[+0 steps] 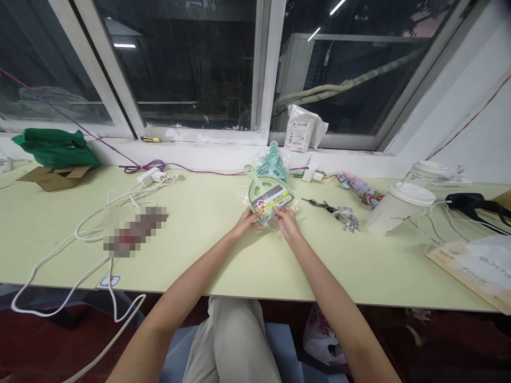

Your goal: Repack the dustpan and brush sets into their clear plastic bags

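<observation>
A light green dustpan-shaped item [261,186] in clear plastic wrap, with a dark brush and a yellow-green label, is held over the table in front of me. My left hand [248,219] grips its lower left edge, and my right hand [286,219] pinches its lower right edge by the label. Just behind it, against the wall under the window, rests a stack of similar wrapped teal items [273,159], partly covered by the green one.
White cables [80,229] and a pixelated object lie left on the table [191,244]. Green cloth [56,146] rests on a cardboard box [59,178]. Rightward are metal clips [347,217], white lidded cups [399,210], a black strap [475,207] and a paper bag [475,260].
</observation>
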`<action>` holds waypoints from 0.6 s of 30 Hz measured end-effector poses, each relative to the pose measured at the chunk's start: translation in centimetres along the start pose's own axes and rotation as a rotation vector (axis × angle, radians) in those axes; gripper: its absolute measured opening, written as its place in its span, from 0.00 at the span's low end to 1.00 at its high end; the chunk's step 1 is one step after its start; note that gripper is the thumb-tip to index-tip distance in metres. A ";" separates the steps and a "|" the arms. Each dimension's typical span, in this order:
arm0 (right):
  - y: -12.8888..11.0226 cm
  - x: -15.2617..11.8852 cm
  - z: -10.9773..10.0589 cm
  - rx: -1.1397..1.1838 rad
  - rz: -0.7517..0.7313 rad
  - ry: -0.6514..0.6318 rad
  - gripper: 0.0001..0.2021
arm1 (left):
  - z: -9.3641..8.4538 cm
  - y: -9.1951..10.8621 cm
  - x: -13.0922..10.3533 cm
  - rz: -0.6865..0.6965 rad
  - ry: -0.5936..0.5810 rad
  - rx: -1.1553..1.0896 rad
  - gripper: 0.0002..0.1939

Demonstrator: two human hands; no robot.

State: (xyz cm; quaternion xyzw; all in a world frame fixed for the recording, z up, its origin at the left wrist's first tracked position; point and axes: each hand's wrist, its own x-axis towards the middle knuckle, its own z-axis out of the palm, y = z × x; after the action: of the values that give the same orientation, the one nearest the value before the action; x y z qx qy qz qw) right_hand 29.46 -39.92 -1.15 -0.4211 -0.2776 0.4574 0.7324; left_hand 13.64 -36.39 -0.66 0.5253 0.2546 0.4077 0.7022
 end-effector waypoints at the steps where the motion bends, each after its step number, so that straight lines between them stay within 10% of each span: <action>1: 0.0 0.0 0.0 0.007 0.000 -0.008 0.16 | 0.0 0.0 0.1 -0.002 0.023 0.003 0.18; 14: -1.2 1.1 -1.2 -0.245 0.192 -0.106 0.10 | -1.0 -0.4 1.1 -0.031 0.140 -0.123 0.21; 18: -2.6 1.3 -3.2 -0.644 -0.171 0.067 0.09 | -2.3 0.8 1.3 -0.067 0.219 -0.217 0.27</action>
State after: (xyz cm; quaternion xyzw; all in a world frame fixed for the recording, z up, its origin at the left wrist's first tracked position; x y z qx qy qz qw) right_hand 33.75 -40.50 -0.41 -0.6208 -0.4179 0.2692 0.6061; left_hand 12.29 -33.94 -0.50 0.3897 0.3017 0.4640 0.7361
